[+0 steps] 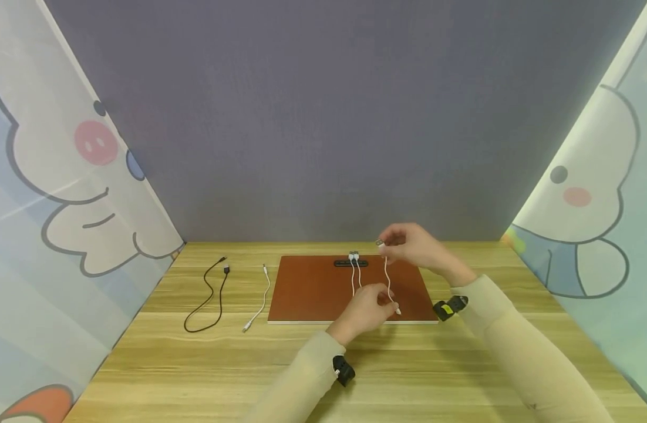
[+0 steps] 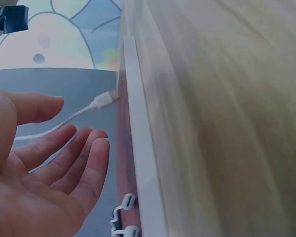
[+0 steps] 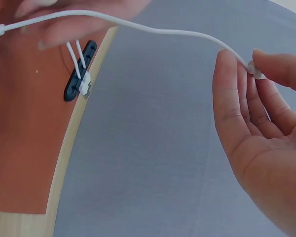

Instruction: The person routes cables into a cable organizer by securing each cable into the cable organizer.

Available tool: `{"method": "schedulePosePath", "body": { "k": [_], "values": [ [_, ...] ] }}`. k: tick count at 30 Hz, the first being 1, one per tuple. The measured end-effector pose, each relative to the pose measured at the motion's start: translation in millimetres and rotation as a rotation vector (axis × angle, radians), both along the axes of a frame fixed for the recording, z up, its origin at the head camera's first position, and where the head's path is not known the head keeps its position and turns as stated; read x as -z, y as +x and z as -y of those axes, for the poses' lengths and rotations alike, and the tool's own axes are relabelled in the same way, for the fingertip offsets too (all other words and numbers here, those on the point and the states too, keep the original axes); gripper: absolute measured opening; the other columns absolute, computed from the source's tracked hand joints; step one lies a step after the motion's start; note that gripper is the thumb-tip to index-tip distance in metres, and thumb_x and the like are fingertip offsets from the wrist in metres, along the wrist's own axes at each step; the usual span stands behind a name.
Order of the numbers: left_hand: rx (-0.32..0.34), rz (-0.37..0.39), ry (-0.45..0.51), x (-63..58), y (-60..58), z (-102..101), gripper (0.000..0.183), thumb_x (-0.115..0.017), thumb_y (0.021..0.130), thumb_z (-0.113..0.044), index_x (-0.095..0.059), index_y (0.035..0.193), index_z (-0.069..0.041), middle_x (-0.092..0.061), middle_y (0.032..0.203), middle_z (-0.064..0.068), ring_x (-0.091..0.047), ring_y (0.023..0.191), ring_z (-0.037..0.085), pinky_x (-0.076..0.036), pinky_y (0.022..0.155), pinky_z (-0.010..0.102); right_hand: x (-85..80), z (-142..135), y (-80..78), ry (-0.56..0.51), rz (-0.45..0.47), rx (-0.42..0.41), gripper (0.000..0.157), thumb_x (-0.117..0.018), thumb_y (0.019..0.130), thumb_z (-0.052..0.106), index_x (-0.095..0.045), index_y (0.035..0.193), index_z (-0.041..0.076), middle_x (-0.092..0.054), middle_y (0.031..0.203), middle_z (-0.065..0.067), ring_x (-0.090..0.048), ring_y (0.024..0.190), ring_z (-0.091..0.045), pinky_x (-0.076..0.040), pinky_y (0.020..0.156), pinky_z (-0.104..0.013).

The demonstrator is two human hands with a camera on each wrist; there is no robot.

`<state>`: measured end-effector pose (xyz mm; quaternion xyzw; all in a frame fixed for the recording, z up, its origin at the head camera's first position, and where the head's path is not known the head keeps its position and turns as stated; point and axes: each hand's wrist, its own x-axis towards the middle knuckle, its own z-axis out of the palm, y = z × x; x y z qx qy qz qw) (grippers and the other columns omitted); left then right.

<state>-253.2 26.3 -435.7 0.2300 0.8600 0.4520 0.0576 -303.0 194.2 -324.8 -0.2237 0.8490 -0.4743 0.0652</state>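
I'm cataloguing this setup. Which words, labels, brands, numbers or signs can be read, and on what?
No text is readable anywhere.
White cable in the right hand: any lettering is too small to read.
Black right wristband: any lettering is too blurred to read.

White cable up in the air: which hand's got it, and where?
The right hand pinches that white cable by the plug at its upper end. The left hand, open near the lower end, holds nothing.

Cartoon panels (image 1: 49, 200) flank a grey backdrop (image 1: 323, 129)
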Motion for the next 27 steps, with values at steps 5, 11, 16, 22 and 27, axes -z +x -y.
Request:
{"method": "schedulePosePath", "body": {
  "k": [5, 11, 16, 22, 27],
  "values": [
    [-0.017, 0.028, 0.057, 5.7, -0.8, 2, 0.007, -0.067, 0.099, -0.019, -0.072, 0.099, -0.014, -0.067, 0.091, -0.01, -0.06, 0.08, 0.004, -0.049, 0.071, 0.026, 2.1, 5, -3.0, -0.026, -0.017, 0.0, 0.026, -0.071, 0.094, 0.008, -0.064, 0.114, -0.006, -0.068, 0.1, -0.019, -0.07, 0.082, -0.029, -0.059, 0.075, -0.036],
    [-0.068, 0.071, 0.077, 7.5, -0.5, 8, 0.011, -0.063, 0.101, -0.015, -0.07, 0.093, -0.011, -0.064, 0.081, -0.008, -0.055, 0.06, 0.008, -0.044, 0.056, 0.026, 5.0, 5, -11.7, -0.062, -0.012, 0.05, 0.022, -0.07, 0.094, 0.006, -0.064, 0.113, -0.005, -0.067, 0.104, -0.024, -0.069, 0.085, -0.029, -0.059, 0.075, -0.036],
    [-0.112, 0.121, 0.115, 6.7, -0.2, 11, 0.009, -0.062, 0.099, -0.013, -0.066, 0.091, -0.011, -0.063, 0.074, -0.006, -0.053, 0.053, 0.011, -0.041, 0.05, 0.027, 7.3, 4, -20.7, -0.05, -0.008, 0.104, 0.026, -0.07, 0.094, 0.008, -0.063, 0.116, -0.005, -0.067, 0.107, -0.023, -0.07, 0.089, -0.033, -0.059, 0.077, -0.036],
    [-0.139, 0.102, 0.116, 4.2, 1.5, 12, 0.008, -0.067, 0.094, -0.01, -0.061, 0.088, -0.011, -0.063, 0.072, -0.005, -0.057, 0.057, 0.01, -0.044, 0.053, 0.026, 9.9, 6, -31.0, 0.025, -0.043, 0.184, 0.027, -0.072, 0.095, 0.012, -0.065, 0.118, 0.0, -0.068, 0.106, -0.016, -0.07, 0.094, -0.037, -0.058, 0.078, -0.039],
    [-0.18, 0.075, 0.088, 1.4, 5.5, 11, 0.01, -0.07, 0.093, -0.009, -0.06, 0.089, -0.011, -0.062, 0.075, -0.005, -0.058, 0.061, 0.009, -0.046, 0.056, 0.027, 17.5, 6, -42.1, 0.024, -0.052, 0.21, 0.03, -0.072, 0.094, 0.01, -0.065, 0.121, 0.0, -0.066, 0.107, -0.017, -0.069, 0.095, -0.036, -0.057, 0.08, -0.041]
  ]
}}
